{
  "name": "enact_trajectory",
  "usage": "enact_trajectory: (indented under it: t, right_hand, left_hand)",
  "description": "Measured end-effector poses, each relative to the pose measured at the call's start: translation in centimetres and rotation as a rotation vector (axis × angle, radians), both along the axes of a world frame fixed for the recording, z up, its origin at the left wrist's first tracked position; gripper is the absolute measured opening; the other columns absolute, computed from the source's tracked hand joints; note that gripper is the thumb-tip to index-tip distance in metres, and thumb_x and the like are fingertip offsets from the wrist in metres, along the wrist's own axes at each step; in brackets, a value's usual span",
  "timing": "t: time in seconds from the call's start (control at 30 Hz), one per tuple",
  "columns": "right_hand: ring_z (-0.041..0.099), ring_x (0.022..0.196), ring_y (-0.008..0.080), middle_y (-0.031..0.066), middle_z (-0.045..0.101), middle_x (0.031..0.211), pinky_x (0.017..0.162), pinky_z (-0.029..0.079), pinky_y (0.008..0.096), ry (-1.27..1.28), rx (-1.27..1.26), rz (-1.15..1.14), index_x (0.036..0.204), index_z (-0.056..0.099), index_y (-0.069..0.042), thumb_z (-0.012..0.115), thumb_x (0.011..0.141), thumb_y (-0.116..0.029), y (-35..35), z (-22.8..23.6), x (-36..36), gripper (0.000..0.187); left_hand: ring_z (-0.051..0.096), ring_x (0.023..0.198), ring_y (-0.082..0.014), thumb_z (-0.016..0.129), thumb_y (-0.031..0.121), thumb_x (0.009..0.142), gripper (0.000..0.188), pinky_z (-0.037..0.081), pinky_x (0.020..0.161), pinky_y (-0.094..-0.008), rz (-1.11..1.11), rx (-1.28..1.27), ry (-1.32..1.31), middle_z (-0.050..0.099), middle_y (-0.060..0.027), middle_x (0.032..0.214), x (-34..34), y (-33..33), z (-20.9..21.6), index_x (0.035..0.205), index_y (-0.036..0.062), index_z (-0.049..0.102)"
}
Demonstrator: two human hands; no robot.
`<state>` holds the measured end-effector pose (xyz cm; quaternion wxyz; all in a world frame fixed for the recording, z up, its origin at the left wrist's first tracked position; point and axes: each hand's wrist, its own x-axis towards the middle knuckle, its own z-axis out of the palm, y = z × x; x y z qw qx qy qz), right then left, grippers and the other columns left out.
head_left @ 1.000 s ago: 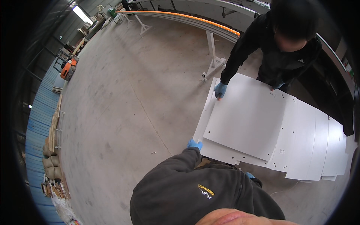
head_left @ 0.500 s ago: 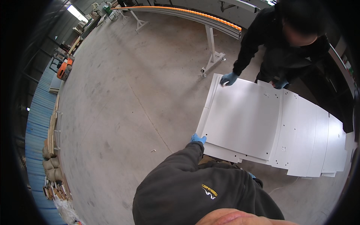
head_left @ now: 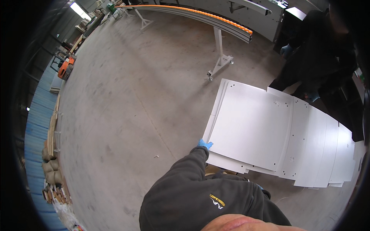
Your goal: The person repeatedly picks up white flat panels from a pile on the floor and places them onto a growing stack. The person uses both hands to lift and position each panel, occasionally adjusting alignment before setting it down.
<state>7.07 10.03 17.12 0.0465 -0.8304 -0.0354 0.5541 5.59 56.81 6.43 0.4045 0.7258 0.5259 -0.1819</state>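
One right hand (head_left: 261, 188) is mostly hidden behind its sleeve (head_left: 266, 199); finger state cannot be told. One blue-gloved left hand (head_left: 204, 144) touches the near-left corner of the top white panel (head_left: 252, 123); whether its fingers grip cannot be told. Panel lies on the left end of the panel stack (head_left: 316, 146). One co-worker (head_left: 322, 50) blocks the stack's far edge. Beyond stands one orange-topped rail (head_left: 231, 30) on wheeled legs (head_left: 219, 42).
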Motion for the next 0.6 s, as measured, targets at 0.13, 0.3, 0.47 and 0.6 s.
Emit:
enact_trajectory:
  t: [0.13, 0.3, 0.47, 0.6]
  right_hand:
    - [0.057, 0.126, 0.0408, 0.023, 0.062, 0.132, 0.103, 0.046, 0.0495, 0.013, -0.008, 0.013, 0.126, 0.066, -0.011, 0.053, 0.091, -0.06, 0.0, -0.2, 0.0, 0.062]
    - [0.057, 0.126, 0.0404, 0.023, 0.062, 0.132, 0.103, 0.047, 0.0497, 0.037, -0.021, 0.018, 0.126, 0.066, -0.012, 0.052, 0.091, -0.059, -0.4, -0.5, -0.1, 0.06]
    - [0.056, 0.127, 0.0401, 0.0228, 0.061, 0.133, 0.104, 0.046, 0.0494, 0.071, -0.03, -0.01, 0.127, 0.066, -0.012, 0.051, 0.092, -0.058, -0.3, -0.4, 0.2, 0.059]
    - [0.056, 0.127, 0.0397, 0.0223, 0.062, 0.133, 0.104, 0.046, 0.0495, 0.057, -0.029, 0.005, 0.127, 0.066, -0.012, 0.052, 0.091, -0.058, -0.2, -0.4, 0.3, 0.059]
  left_hand:
    - [0.043, 0.139, -0.0401, 0.077, 0.049, 0.078, 0.092, 0.036, 0.116, -0.0437, -0.12, -0.012, -0.02, 0.044, -0.0282, 0.149, 0.3, 0.0, -1.9, 0.145, -0.0045, 0.043]
    - [0.05, 0.133, -0.0417, 0.073, 0.05, 0.078, 0.086, 0.041, 0.111, -0.0441, -0.146, -0.044, 0.08, 0.052, -0.0295, 0.142, 1.0, -0.7, -0.8, 0.14, -0.0048, 0.049]
    - [0.055, 0.128, -0.0419, 0.07, 0.047, 0.08, 0.076, 0.046, 0.107, -0.0429, -0.182, -0.015, 0.162, 0.056, -0.0298, 0.136, 1.8, -1.3, -0.4, 0.134, -0.0039, 0.055]
    - [0.056, 0.126, -0.0418, 0.069, 0.046, 0.081, 0.072, 0.047, 0.106, -0.0422, -0.19, 0.066, 0.152, 0.058, -0.0296, 0.134, 1.7, -1.5, -2.0, 0.132, -0.0034, 0.057]
